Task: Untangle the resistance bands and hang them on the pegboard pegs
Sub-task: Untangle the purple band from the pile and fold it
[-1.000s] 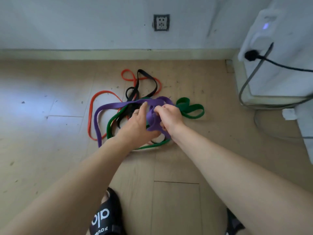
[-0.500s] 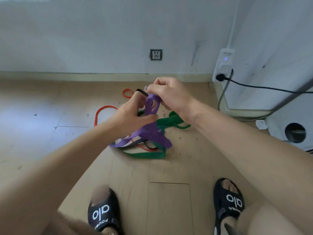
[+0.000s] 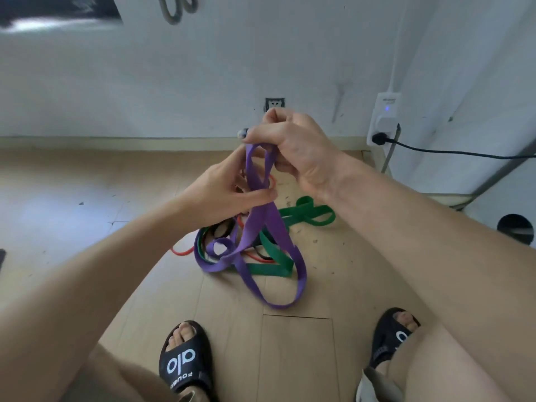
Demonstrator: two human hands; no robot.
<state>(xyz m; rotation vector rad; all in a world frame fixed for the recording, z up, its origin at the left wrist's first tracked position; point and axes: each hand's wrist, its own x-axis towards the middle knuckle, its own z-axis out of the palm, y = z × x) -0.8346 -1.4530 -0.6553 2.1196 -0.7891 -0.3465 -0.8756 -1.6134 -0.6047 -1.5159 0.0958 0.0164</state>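
Note:
A purple resistance band (image 3: 255,227) hangs lifted above the floor, its lower loops still trailing into the pile. My right hand (image 3: 293,146) grips its top end with curled fingers. Just below, my left hand (image 3: 229,190) pinches the two purple strands together between thumb and fingers. On the wooden floor under them lie a green band (image 3: 307,216), a red-orange band (image 3: 181,252) and a black band (image 3: 220,229), all tangled with the purple one. No pegboard is clearly in view; a grey looped thing (image 3: 177,8) hangs on the wall at the top.
A white wall with a socket (image 3: 275,103) stands behind the pile. A white power strip (image 3: 384,117) with a black plug and cable (image 3: 452,152) is at the right. My feet in black slippers (image 3: 185,358) stand near the bottom edge.
Both hands have raised the purple band from the floor pile to well above it. The view has tilted upward, showing more of the wall.

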